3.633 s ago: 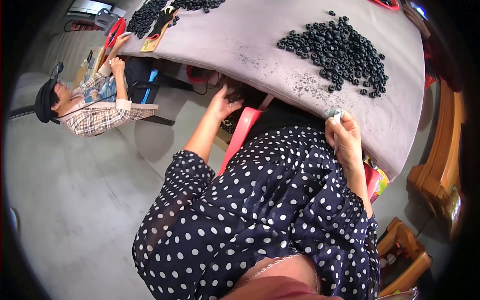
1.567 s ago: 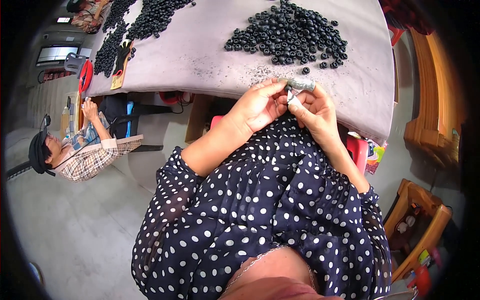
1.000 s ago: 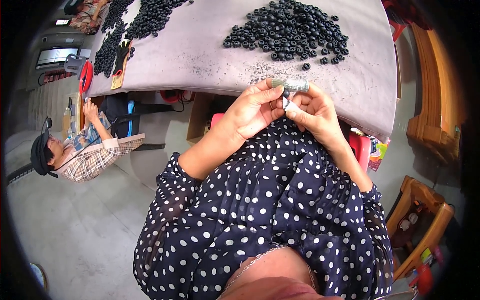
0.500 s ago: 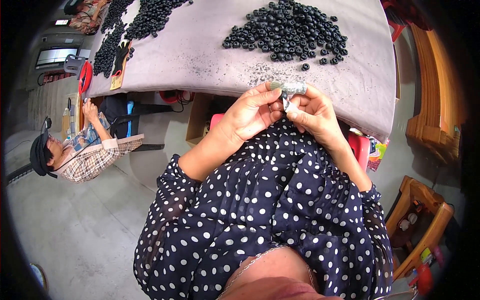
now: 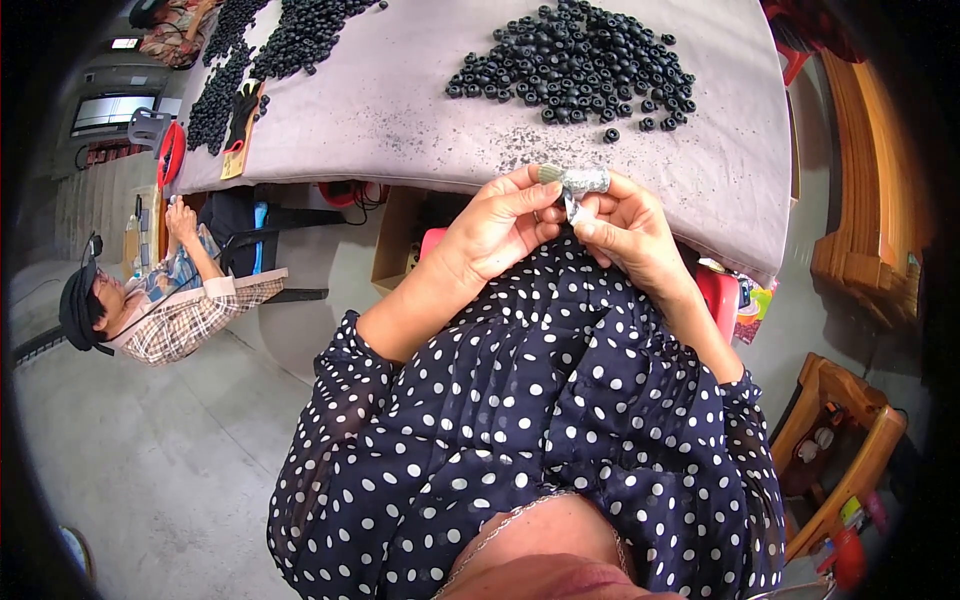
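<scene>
At the near table edge, my left hand (image 5: 505, 222) and my right hand (image 5: 630, 225) meet, each closed in a pinch. A pale, narrow, blade-like piece (image 5: 572, 208) shows between the fingertips, against my right thumb. What my left fingertips grip is too small and covered to make out. Greenish ribbed wrapping (image 5: 550, 174) covers my left index fingertip; silvery grey wrapping (image 5: 590, 180) goes around my right index finger. Beyond my hands lies a heap of small black ring-shaped pieces (image 5: 575, 65), with several loose ones at its near edge.
Dark crumbs speckle the grey cloth-covered table (image 5: 400, 110). More black pieces (image 5: 310, 35) lie at the far left, beside a black glove (image 5: 243, 112). A person in a checked shirt (image 5: 180, 325) sits left. Wooden furniture (image 5: 870, 190) stands right; a cardboard box (image 5: 395, 240) is under the table.
My fingertips have shifted slightly. The dark spot seen between them earlier is now mostly covered, and the silvery-wrapped finger has moved a little left.
</scene>
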Demonstrator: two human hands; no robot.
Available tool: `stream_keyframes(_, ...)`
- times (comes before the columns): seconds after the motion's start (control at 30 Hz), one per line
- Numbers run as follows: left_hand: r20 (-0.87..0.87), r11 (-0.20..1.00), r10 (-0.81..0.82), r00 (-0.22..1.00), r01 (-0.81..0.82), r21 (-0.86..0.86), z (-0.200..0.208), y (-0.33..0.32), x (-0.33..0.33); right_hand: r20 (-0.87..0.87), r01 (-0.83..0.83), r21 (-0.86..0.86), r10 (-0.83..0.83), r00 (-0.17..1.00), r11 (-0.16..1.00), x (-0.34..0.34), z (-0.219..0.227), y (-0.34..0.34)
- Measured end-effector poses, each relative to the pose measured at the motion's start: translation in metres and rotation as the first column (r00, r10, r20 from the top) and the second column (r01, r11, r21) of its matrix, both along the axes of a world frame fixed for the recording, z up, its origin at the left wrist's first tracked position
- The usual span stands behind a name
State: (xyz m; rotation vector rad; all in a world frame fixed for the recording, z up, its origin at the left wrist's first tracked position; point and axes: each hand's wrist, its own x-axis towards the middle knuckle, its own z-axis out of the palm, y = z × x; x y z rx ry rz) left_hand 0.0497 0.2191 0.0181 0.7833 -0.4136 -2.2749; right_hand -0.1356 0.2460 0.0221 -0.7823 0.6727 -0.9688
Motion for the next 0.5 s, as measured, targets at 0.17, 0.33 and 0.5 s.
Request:
stream_keyframes(0.17, 0.015, 0.999, 0.042, 0.999, -0.042, 0.009, 0.0006, 0.0008, -0.0005, 0.008, -0.021, 0.012, 0.021, 1.0, 1.0, 0.0, -0.0009, -0.0009)
stream_keyframes(0.33, 0.031, 0.996, 0.043, 0.999, -0.041, -0.074, -0.0005, 0.0014, -0.0013, 0.004, -0.045, 0.028, 0.045, 0.999, 0.999, -0.0033, -0.001, -0.0021)
stream_keyframes(0.5, 0.021, 0.992, 0.025, 0.999, -0.022, -0.121, -0.0062, 0.0029, -0.0018, 0.076, -0.025, 0.086, 0.019, 0.997, 0.996, -0.0047, -0.0082, -0.0053)
